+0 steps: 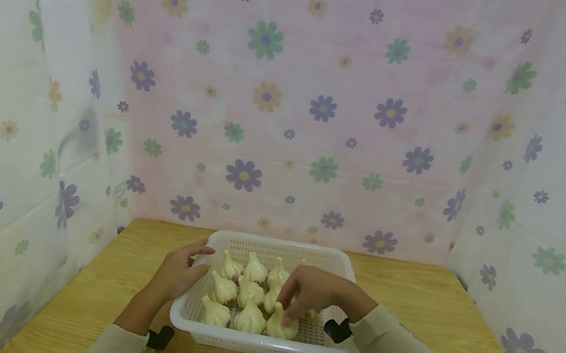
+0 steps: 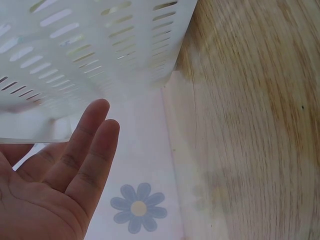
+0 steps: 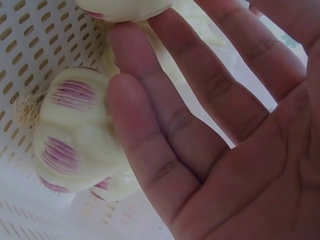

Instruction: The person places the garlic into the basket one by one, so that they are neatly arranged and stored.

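A white slotted plastic basket (image 1: 254, 340) holds several pale garlic bulbs (image 1: 250, 317) standing in rows, necks up. My left hand (image 1: 177, 274) holds the basket's left rim, with thumb and forefinger over the edge. In the left wrist view its other fingers (image 2: 95, 145) extend along the outside wall. My right hand (image 1: 316, 291) reaches in from the right and pinches the neck of a garlic bulb (image 1: 282, 329) in the front row. The right wrist view shows a bulb (image 3: 125, 7) at the fingertips and another bulb (image 3: 75, 132), purple-streaked with a root tuft, beside the fingers.
The basket stands on a wood-grain table (image 1: 400, 285). Flower-printed cloth (image 1: 295, 109) hangs behind and on both sides. A black strap piece (image 1: 160, 338) sits at the left wrist, and another (image 1: 338, 330) at the right wrist overlaps the basket's right side.
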Available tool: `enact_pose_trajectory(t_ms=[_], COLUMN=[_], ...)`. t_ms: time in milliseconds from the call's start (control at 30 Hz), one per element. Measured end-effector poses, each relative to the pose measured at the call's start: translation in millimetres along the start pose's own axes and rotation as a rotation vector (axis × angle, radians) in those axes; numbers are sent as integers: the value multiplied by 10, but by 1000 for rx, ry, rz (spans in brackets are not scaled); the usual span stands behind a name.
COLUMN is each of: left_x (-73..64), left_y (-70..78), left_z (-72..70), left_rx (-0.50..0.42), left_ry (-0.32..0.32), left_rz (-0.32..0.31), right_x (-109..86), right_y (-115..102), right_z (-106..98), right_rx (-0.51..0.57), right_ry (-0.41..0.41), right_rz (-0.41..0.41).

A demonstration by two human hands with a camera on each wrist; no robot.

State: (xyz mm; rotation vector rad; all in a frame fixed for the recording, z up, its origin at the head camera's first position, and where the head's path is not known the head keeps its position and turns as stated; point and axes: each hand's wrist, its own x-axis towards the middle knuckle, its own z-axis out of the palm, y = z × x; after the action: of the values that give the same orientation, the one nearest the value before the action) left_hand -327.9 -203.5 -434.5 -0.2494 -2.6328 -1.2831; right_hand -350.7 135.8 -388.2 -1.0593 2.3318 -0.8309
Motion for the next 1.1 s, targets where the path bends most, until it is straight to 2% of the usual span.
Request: enact_pose_trajectory(t_ms=[500,767,933,1100], left_x=[7,6,11,20], left_y=[7,4,-4,-13], left_z=[5,4,9,16], left_rx=[-34,-61,-59,-60], left_ry=[-5,-7,-5,2], left_rz=[-31,-35,-36,-33], right_x=[-62,-58,-41,-18], right_y=[6,-10,-11,10], right_z=[-78,-94,-73,-53], right_rx=[-19,20,56,61], right_ry=[39,-68,-94,-87], right_rz=[21,-69,-49,-34])
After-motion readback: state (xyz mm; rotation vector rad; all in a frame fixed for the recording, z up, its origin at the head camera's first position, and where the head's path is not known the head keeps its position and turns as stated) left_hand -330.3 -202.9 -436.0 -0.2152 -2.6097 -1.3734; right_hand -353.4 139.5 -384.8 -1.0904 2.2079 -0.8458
